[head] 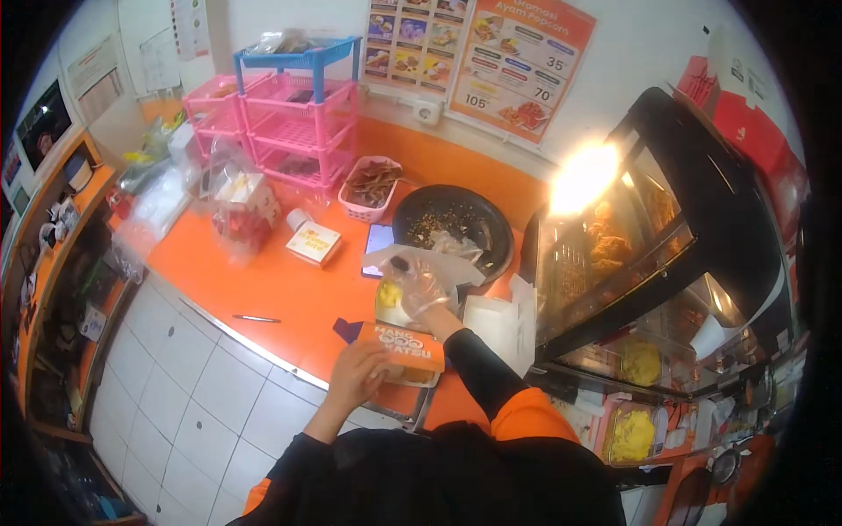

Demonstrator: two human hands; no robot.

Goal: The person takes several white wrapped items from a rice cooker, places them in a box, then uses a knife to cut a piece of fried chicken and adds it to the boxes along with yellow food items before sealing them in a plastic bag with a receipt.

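Note:
My left hand (pixel 358 371) has its fingers on an orange printed cardboard food box (pixel 404 348) near the counter's front edge, gripping its left side. Clear plastic covers my right hand (pixel 422 289), which is over an open white paper box (pixel 395 312) just beyond the orange one. Yellow food (pixel 389 294) lies in the white box's left part. A small dark thing (pixel 399 264) shows at the right fingertips; whether it is held is unclear. Behind stands a dark stone mortar (pixel 454 217) with chopped bits and crumpled clear plastic (pixel 457 246) in it.
An open white box (pixel 490 325) lies right, beside a lit glass warming cabinet (pixel 612 230) with fried food. A phone (pixel 378 246), small closed box (pixel 314 243), pen (pixel 256 319), bagged box (pixel 243 210), pink basket (pixel 370 187) and tiered rack (pixel 299 125) stand on the orange counter (pixel 217 276).

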